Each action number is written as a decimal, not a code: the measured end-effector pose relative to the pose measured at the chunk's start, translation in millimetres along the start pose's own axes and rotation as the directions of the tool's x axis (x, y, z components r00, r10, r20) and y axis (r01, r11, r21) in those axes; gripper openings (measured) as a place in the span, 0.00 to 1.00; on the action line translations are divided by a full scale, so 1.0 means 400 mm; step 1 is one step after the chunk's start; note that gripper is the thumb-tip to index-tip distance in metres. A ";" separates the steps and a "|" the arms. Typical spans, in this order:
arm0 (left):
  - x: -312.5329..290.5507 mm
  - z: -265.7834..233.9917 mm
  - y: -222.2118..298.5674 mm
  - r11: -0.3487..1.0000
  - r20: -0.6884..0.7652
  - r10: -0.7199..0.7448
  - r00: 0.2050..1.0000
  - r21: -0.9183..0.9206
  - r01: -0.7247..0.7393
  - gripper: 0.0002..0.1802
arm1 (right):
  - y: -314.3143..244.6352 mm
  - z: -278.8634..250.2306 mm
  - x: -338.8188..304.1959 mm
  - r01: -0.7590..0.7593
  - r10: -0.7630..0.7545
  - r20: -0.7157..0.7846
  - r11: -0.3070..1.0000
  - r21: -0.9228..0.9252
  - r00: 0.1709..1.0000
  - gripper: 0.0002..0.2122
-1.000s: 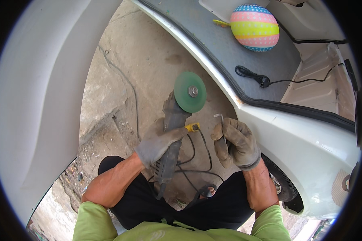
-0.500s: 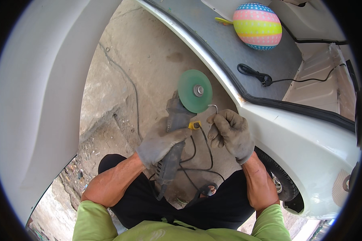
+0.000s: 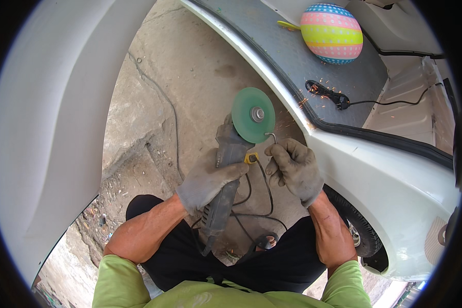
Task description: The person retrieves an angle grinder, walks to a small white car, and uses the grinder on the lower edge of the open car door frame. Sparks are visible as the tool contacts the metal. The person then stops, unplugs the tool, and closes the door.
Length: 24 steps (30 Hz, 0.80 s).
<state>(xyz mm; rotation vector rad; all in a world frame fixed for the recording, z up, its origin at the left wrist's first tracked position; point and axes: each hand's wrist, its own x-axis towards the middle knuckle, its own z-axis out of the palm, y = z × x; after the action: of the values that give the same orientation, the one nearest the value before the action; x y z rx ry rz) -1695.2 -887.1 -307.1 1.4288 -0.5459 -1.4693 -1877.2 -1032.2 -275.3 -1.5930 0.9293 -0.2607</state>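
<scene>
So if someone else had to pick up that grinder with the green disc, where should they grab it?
Probably by the long dark body of the angle grinder, behind the head, where the gloved left hand wraps it now. It is the narrow, straight part, and it lies well back from the green disc, which faces up and is throwing sparks. Coming in from the tail end, where the cord leaves, keeps fingers clear of the disc.

Right hand (image 3: 292,172) now presses a small bent metal piece (image 3: 270,136) against the green disc (image 3: 253,115). Sparks (image 3: 313,97) now fly beyond the disc.
</scene>
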 end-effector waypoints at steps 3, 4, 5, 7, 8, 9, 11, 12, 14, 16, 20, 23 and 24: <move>-0.003 0.005 0.001 1.000 -0.015 0.010 1.000 -0.017 -0.010 0.24 | 0.005 -0.001 0.003 -0.017 0.017 0.000 1.000 0.006 1.000 0.15; -0.004 0.007 0.002 0.999 -0.011 0.013 1.000 -0.044 -0.014 0.24 | 0.006 -0.001 0.003 -0.024 0.024 0.002 1.000 0.010 1.000 0.15; -0.005 0.008 0.003 0.998 -0.008 0.017 1.000 -0.057 -0.018 0.24 | 0.006 -0.002 0.003 -0.032 0.031 0.003 0.999 0.014 1.000 0.15; -0.007 0.010 0.005 0.998 -0.008 0.010 1.000 -0.064 -0.011 0.24 | 0.006 -0.003 0.004 -0.011 0.012 0.009 1.000 -0.021 1.000 0.15; -0.007 0.010 0.006 0.998 -0.011 -0.002 1.000 -0.060 0.001 0.23 | 0.005 -0.003 0.004 -0.002 0.002 0.012 0.999 -0.038 1.000 0.15; -0.008 0.010 0.007 0.999 -0.016 -0.014 1.000 -0.046 0.013 0.23 | 0.004 -0.003 0.004 -0.016 0.016 0.009 1.000 -0.025 1.000 0.15; -0.007 0.010 0.007 0.998 -0.009 -0.028 1.000 -0.059 0.028 0.23 | 0.003 0.000 0.004 -0.044 0.044 0.003 0.999 0.002 0.999 0.14; -0.007 0.009 0.006 0.998 -0.006 -0.036 0.999 -0.061 0.035 0.23 | 0.002 0.000 0.005 -0.023 0.023 0.010 1.000 -0.020 1.000 0.14; -0.004 0.008 0.003 0.997 -0.001 -0.038 0.999 -0.063 0.038 0.23 | 0.001 0.002 0.005 -0.017 0.018 0.011 0.996 -0.087 1.000 0.13; -0.001 0.006 -0.001 0.998 0.000 -0.042 0.999 -0.048 0.041 0.24 | 0.000 0.001 0.004 -0.041 0.041 -0.012 0.999 -0.017 0.999 0.12; 0.003 0.003 -0.007 0.999 -0.005 -0.044 0.999 -0.015 0.044 0.26 | 0.002 0.003 0.005 0.009 -0.010 -0.017 0.999 -0.047 1.000 0.12; 0.003 0.004 -0.006 0.999 -0.011 -0.041 0.999 -0.021 0.041 0.28 | 0.007 0.002 0.008 0.027 -0.025 0.013 0.989 -0.148 1.000 0.13; 0.003 0.005 -0.005 0.999 -0.012 -0.039 0.999 -0.011 0.039 0.28 | 0.010 0.001 0.008 0.048 -0.047 0.015 0.994 -0.102 0.999 0.13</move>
<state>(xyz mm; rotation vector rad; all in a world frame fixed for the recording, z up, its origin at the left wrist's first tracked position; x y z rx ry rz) -1697.5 -887.7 -309.0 1.4461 -0.5042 -1.4916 -1876.5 -1033.8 -280.1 -1.7105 0.9083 -0.2388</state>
